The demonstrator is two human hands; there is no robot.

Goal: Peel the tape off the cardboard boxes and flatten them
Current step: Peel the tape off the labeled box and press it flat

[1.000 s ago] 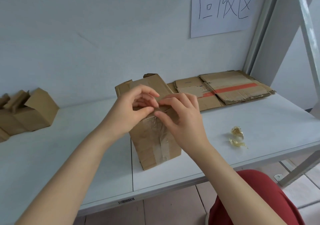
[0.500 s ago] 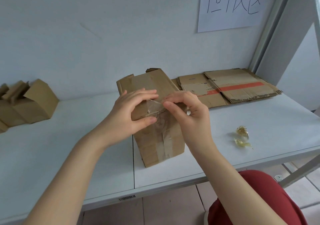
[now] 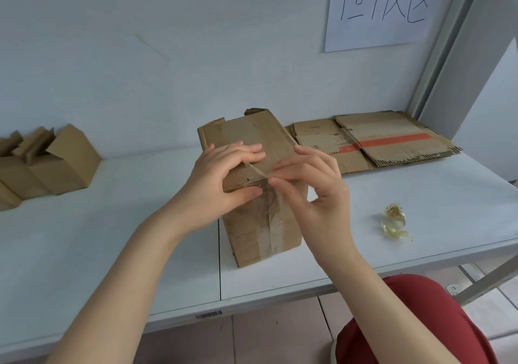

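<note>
A brown cardboard box point(image 3: 260, 223) stands upright in the middle of the white table point(image 3: 140, 237). Clear tape point(image 3: 270, 220) runs down its near face and over its top. My left hand point(image 3: 224, 175) grips the box's top near corner, fingers over the top and thumb on the near face. My right hand point(image 3: 311, 187) pinches the lifted end of the tape at the top edge between thumb and forefinger. The strip is partly raised off the top.
Flattened cardboard boxes point(image 3: 372, 139), one with a red stripe, lie at the back right under a paper sign point(image 3: 389, 7). Several opened boxes point(image 3: 47, 164) stand at the far left. Two crumpled tape balls point(image 3: 395, 220) lie near the table's front right edge.
My right hand has lifted the tape end away from the box's top edge, and my left hand has shifted to clamp the top corner. The view has moved closer.
</note>
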